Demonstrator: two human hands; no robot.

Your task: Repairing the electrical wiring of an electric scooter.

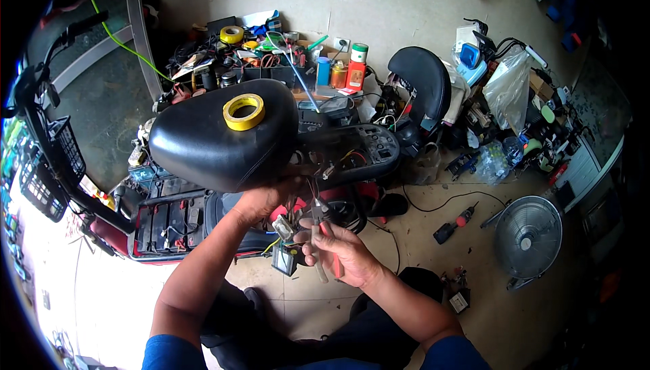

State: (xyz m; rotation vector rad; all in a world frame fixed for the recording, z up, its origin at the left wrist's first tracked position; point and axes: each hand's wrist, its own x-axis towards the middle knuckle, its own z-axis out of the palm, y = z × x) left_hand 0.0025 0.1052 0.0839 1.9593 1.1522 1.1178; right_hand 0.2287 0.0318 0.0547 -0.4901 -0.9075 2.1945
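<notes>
My right hand (349, 251) is closed around pliers (328, 234) with one red and one greyish handle. The jaws of the pliers point up toward thin wires (313, 184) below the seat area. At those wires my left hand (267, 201) has its fingers curled in; they are blurred and partly in shadow. A black padded seat (217, 133) of an electric scooter is tipped up just beyond my left hand. On top of it lies a roll of yellow tape (244, 112). A finned metal box (284, 260) with wires hangs below my hands, beside a pale connector (283, 226).
The scooter's open battery bay (172, 224) is on the left, its basket (51, 167) farther left. Beyond stands a cluttered bench with bottles (355, 69) and another tape roll (231, 34). A backrest (421, 89), a cordless drill (456, 224) and a fan (528, 234) are to the right.
</notes>
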